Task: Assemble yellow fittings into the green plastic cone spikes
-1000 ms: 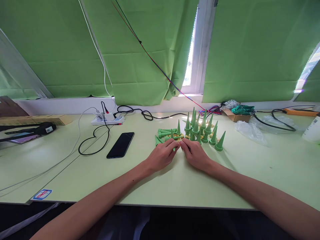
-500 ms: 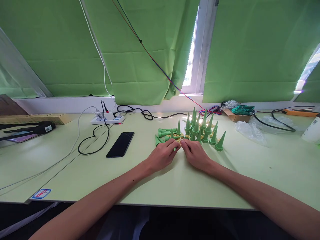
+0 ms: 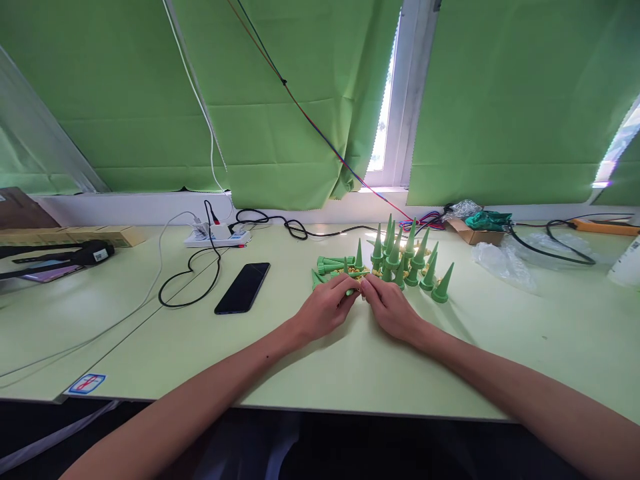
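Observation:
My left hand (image 3: 326, 308) is closed in a pinch, and a bit of a green plastic spike (image 3: 349, 292) shows at its fingertips. Fingertip to fingertip with it, my right hand (image 3: 393, 311) is closed too; whatever it pinches is too small and covered to make out. Just behind my hands, several green cone-shaped spikes (image 3: 442, 285) stand upright on their wide collars. More green spikes (image 3: 334, 261) lie on their sides at the left of the group. Small yellow pieces (image 3: 367, 271) are scattered among them, partly hidden by my hands.
A black phone (image 3: 243, 288) lies to the left on the pale green table (image 3: 300, 373). Behind it are a power strip (image 3: 218, 236) and looping black cable (image 3: 165, 293). An open cardboard box (image 3: 477, 233) and clear plastic bags (image 3: 503, 263) sit at the back right.
The view has shifted slightly. My hands stay together in nearly the same place, with only a small movement of the left fingers at the green spike.

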`<action>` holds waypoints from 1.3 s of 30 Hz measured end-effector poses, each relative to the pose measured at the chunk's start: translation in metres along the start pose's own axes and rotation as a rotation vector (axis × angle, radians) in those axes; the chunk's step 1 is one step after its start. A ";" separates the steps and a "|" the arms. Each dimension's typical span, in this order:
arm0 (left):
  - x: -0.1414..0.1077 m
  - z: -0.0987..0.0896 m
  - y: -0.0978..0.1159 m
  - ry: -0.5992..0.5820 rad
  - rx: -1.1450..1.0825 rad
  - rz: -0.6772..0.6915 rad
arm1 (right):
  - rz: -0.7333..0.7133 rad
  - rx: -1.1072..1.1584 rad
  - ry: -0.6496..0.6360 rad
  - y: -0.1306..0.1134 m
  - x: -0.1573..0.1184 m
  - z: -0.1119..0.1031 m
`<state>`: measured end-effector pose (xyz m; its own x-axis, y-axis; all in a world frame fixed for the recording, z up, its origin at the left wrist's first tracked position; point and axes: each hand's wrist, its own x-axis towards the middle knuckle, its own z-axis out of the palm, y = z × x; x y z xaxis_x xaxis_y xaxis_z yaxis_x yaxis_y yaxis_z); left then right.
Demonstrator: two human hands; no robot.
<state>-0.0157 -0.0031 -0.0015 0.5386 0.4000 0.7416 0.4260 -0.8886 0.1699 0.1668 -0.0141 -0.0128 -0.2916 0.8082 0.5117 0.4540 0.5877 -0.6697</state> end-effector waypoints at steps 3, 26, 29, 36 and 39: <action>0.000 0.000 0.000 0.003 -0.013 -0.003 | 0.002 0.010 -0.009 0.000 -0.001 0.000; -0.007 0.004 -0.008 -0.081 0.116 0.043 | 0.155 0.296 -0.062 0.008 0.003 0.006; -0.010 0.006 -0.011 -0.086 0.138 0.054 | 0.207 0.379 -0.082 0.008 0.003 0.007; -0.007 0.005 -0.008 -0.105 0.111 0.027 | 0.325 0.519 -0.137 0.005 0.003 0.006; -0.004 0.002 -0.003 -0.106 0.035 -0.042 | 0.269 0.342 -0.078 0.006 0.004 0.006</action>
<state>-0.0173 -0.0013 -0.0061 0.5929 0.4596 0.6612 0.4737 -0.8631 0.1751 0.1630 -0.0070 -0.0179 -0.2701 0.9266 0.2615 0.2218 0.3242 -0.9196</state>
